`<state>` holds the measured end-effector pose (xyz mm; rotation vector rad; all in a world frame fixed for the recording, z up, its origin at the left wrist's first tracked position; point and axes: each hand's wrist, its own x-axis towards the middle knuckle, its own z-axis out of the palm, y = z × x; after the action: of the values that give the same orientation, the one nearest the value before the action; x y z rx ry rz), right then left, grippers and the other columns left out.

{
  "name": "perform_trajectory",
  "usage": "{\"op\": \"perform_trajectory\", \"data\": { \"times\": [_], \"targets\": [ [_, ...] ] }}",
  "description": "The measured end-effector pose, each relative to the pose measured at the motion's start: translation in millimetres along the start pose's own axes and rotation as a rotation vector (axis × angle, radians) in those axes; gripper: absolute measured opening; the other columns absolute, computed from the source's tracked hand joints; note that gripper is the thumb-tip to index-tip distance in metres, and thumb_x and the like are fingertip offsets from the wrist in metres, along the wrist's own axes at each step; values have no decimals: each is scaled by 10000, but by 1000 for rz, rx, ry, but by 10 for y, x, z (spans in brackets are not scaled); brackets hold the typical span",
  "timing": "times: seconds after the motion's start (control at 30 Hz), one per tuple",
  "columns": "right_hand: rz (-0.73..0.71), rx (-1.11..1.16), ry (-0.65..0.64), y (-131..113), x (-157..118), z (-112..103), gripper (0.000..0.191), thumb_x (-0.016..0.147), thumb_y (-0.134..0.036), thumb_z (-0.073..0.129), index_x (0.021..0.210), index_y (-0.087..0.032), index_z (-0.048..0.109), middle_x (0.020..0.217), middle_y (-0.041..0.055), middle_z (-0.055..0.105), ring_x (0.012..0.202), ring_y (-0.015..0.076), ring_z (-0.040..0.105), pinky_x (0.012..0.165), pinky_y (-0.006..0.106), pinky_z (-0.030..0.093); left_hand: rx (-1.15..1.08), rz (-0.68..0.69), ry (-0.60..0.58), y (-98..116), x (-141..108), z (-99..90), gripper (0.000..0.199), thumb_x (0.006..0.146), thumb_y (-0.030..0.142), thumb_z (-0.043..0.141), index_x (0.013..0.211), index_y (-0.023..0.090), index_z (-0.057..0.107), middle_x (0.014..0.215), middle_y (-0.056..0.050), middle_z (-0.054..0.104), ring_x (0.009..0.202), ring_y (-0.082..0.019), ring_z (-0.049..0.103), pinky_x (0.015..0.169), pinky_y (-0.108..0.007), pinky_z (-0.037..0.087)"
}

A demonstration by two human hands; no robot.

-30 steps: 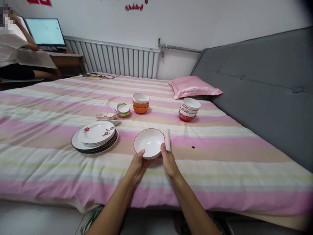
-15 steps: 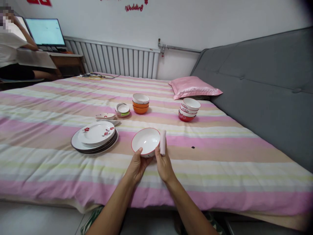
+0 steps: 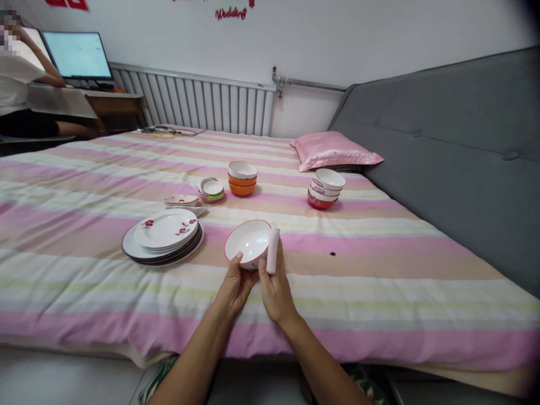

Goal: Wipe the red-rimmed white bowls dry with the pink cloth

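Note:
A white bowl with a red rim (image 3: 248,242) is held above the near part of the striped bed, tilted. My left hand (image 3: 238,281) grips its near left side, thumb on the rim and fingers underneath. In my right hand (image 3: 274,284) is a folded pale pink cloth (image 3: 273,251), pressed against the right side of the bowl. A stack of plates (image 3: 169,229), the top one with red flowers, lies left of the bowl. Behind the bowl stands a stack of orange bowls with a white one on top (image 3: 242,179).
Small dishes (image 3: 211,188) and shallow dishes (image 3: 181,201) lie behind the plates. At the right stands a stack of red and white bowls (image 3: 324,191), near a pink pillow (image 3: 335,149). A person (image 3: 19,84) sits by a monitor at the far left.
My right hand and the cloth have moved slightly left and turned along the bowl's right side. The bowl has shifted a little left with my left hand.

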<state>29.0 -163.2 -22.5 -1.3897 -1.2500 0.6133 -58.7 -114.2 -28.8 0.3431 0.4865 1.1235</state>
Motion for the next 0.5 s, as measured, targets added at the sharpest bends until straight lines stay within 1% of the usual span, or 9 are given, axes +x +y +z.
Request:
{"op": "perform_trajectory", "data": {
  "times": [0.13,0.27,0.37,0.5],
  "targets": [
    [-70,-94,-6,14,-37,51,701,972,-498,324,1539,-266,-16,1631,26,-5,1496,217,-4,1211,500,134,-42,-26,3,17,-5,14,552,878,263,570,1381,88,429,1117,-128,719,1110,-253,651,1071,-386,447],
    [-141,-177,-7,16,-71,74,693,985,-450,330,1531,-290,-65,1630,22,-35,1495,226,-22,1203,526,148,-52,-36,-22,28,-2,3,597,867,283,595,1398,79,413,1171,-142,697,1163,-268,620,1089,-379,427],
    [-156,-214,-10,18,-83,78,696,988,-438,332,1529,-292,-81,1629,24,-55,1495,231,-33,1201,533,150,-46,-60,-32,29,-2,-6,625,853,298,613,1401,76,409,1189,-151,687,1186,-278,604,1092,-385,423],
    [-151,-186,-7,32,-72,74,691,988,-449,324,1530,-290,-72,1630,25,-34,1495,228,-31,1201,544,132,-43,-44,-29,24,-2,12,630,840,280,625,1399,81,415,1202,-146,680,1186,-273,603,1091,-381,424]
  ]
}}
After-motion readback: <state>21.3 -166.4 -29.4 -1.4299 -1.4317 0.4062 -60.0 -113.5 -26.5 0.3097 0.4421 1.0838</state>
